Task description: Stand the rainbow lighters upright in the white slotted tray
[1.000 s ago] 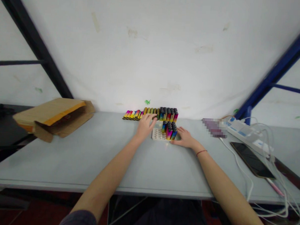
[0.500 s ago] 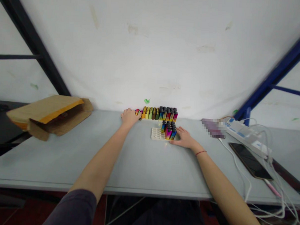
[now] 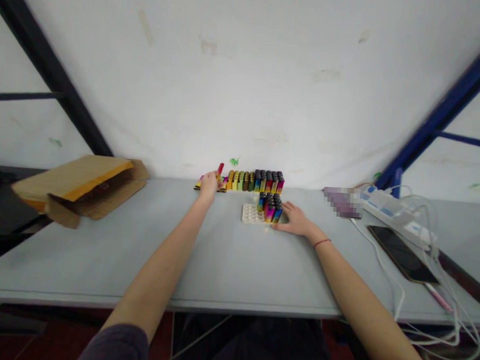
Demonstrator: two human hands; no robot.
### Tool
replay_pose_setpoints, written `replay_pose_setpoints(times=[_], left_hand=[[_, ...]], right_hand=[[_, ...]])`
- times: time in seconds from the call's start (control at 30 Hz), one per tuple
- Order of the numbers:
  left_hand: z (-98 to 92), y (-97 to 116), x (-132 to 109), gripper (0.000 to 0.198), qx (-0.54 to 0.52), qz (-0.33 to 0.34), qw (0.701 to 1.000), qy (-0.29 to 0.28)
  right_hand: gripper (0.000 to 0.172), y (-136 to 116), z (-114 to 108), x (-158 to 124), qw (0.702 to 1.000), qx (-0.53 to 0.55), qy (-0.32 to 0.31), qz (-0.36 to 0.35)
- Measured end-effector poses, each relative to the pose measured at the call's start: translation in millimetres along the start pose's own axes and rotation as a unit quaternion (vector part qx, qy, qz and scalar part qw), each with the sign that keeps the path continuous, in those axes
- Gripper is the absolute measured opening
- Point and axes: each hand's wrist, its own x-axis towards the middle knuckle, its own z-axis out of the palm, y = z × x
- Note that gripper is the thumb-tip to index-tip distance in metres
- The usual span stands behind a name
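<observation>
A red lighter (image 3: 220,170) stands up out of my left hand (image 3: 209,185), whose fingers are closed around it. Under and beside that hand lie several colourful lighters (image 3: 223,185), partly hidden by it. My right hand (image 3: 296,221) rests on the table with fingers spread, against the right side of a white tray (image 3: 250,214) with round holes. Several upright lighters with black tops (image 3: 270,209) fill the tray's right part; holes show at its left.
Behind the tray, along the wall, stand yellow and green lighters (image 3: 241,181) and multicoloured lighters (image 3: 269,182). An opened cardboard box (image 3: 81,181) lies at the left. To the right are a phone (image 3: 401,253), a power strip (image 3: 395,216) and tangled white cables (image 3: 379,260).
My left hand has lifted slightly from the pile of lighters, and a red lighter now shows upright in it. The right hand and tray have stayed in place.
</observation>
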Motion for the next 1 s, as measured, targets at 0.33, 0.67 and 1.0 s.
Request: replay_pose_setpoints(times=[0.33,0.67,1.0], left_hand=[[32.8,-0.9,-68.0,0.026,-0.332,-0.073,0.921,-0.190],[31.2,-10.5,-83.6,0.023,-0.193,-0.062,0.962,-0.183],[40.1,-23.0,-83.9,0.039,-0.240,-0.047,0.950,-0.193]], right_hand=[[0.095,-2.0,-0.7,0.0,1.000,0.006,0.004,0.003],[0.097,-2.5,-0.3,0.9,1.000,0.005,-0.002,0.010],[0.098,1.4,3.0,3.2,1.000,0.005,-0.007,0.001]])
